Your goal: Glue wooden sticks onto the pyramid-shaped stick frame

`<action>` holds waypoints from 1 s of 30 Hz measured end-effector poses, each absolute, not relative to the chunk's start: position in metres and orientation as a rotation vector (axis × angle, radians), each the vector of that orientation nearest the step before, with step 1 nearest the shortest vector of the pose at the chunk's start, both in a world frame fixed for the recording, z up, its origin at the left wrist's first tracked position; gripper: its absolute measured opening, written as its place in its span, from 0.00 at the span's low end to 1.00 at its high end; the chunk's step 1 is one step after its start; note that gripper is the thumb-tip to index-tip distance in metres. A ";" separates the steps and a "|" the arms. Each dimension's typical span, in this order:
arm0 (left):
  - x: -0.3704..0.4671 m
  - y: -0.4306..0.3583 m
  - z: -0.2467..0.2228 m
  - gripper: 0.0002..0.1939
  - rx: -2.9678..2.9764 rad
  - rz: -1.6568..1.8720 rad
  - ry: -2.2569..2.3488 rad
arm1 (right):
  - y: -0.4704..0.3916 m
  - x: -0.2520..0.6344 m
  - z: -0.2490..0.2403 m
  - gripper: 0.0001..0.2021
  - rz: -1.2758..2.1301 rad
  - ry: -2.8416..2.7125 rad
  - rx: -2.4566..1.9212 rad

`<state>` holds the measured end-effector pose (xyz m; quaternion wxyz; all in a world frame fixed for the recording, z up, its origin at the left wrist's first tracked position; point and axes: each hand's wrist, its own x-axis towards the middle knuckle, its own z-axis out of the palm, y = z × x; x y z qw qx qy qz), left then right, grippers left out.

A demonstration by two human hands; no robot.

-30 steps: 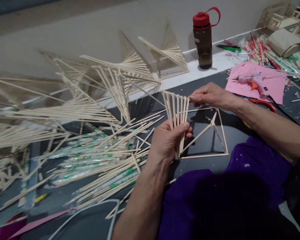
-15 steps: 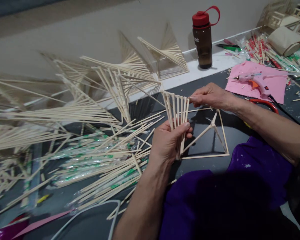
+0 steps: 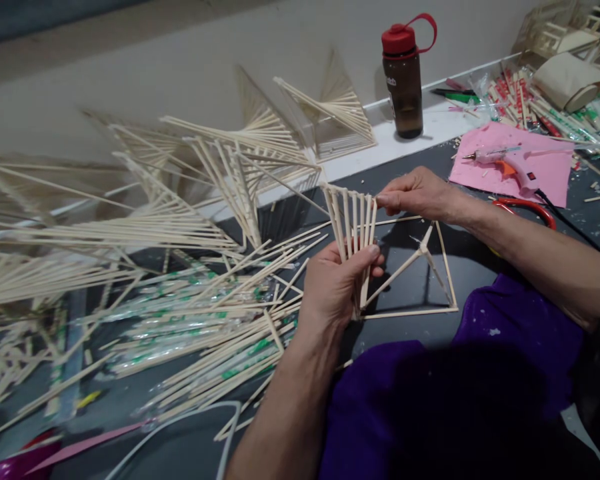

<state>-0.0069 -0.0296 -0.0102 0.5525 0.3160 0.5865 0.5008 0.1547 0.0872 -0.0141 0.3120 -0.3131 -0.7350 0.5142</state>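
A frame of thin wooden chopsticks (image 3: 356, 212), several of them set side by side like a fan, stands in front of me. My left hand (image 3: 336, 280) is wrapped round the lower part of the fan, thumb across the front sticks. At the fan's upper right corner, my right hand (image 3: 414, 192) pinches the end of the outermost stick; the fingertips partly hide the joint. Joined to the fan on the right is an open triangular base (image 3: 410, 312) on the table. Above it, slanting sticks meet at a joint (image 3: 423, 249) with a wisp of glue.
Finished-looking stick structures (image 3: 180, 227) line the wall at left. Loose and wrapped chopsticks (image 3: 195, 333) cover the table beside my left arm. A glue gun (image 3: 505, 163) lies on pink foam (image 3: 550, 183), near red-handled scissors (image 3: 530, 205). A brown bottle (image 3: 404, 93) stands behind.
Both hands keep their grip on the frame with hardly any movement. The whole view has shifted very slightly, and a thin glue strand now shows at the base's joint.
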 end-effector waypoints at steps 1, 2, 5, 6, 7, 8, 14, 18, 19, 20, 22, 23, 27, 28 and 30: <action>-0.007 -0.029 -0.010 0.15 0.748 1.182 1.392 | 0.087 0.155 -0.014 0.13 1.355 -1.941 -0.822; -0.007 -0.029 -0.010 0.15 0.748 1.182 1.396 | 0.087 0.154 -0.015 0.13 1.355 -1.942 -0.817; -0.007 -0.029 -0.010 0.15 0.742 1.183 1.383 | 0.087 0.154 -0.015 0.13 1.359 -1.945 -0.811; -0.007 -0.029 -0.010 0.15 0.738 1.184 1.375 | 0.087 0.154 -0.014 0.13 1.358 -1.948 -0.815; -0.007 -0.029 -0.010 0.15 0.733 1.188 1.368 | 0.086 0.154 -0.014 0.13 1.352 -1.952 -0.823; -0.007 -0.029 -0.010 0.15 0.728 1.192 1.362 | 0.086 0.154 -0.014 0.14 1.341 -1.956 -0.831; -0.007 -0.029 -0.010 0.15 0.729 1.206 1.356 | 0.083 0.153 -0.010 0.14 1.326 -1.961 -0.858; -0.007 -0.028 -0.010 0.15 0.720 1.212 1.362 | 0.081 0.151 -0.008 0.13 1.356 -1.934 -0.886; -0.007 -0.028 -0.010 0.15 0.720 1.211 1.358 | 0.081 0.151 -0.007 0.13 1.358 -1.929 -0.895; -0.007 -0.028 -0.010 0.15 0.718 1.213 1.354 | 0.081 0.151 -0.007 0.13 1.360 -1.925 -0.899; -0.007 -0.028 -0.011 0.15 0.714 1.219 1.347 | 0.080 0.152 -0.007 0.14 1.372 -1.916 -0.890; -0.007 -0.028 -0.011 0.15 0.711 1.218 1.346 | 0.080 0.152 -0.007 0.14 1.391 -1.910 -0.875; -0.008 -0.029 -0.011 0.16 0.717 1.199 1.354 | 0.080 0.155 -0.007 0.16 1.523 -1.836 -0.818; -0.008 -0.029 -0.011 0.16 0.721 1.196 1.354 | 0.080 0.155 -0.008 0.16 1.544 -1.822 -0.813; -0.008 -0.029 -0.011 0.16 0.732 1.198 1.351 | 0.080 0.155 -0.008 0.17 1.546 -1.833 -0.805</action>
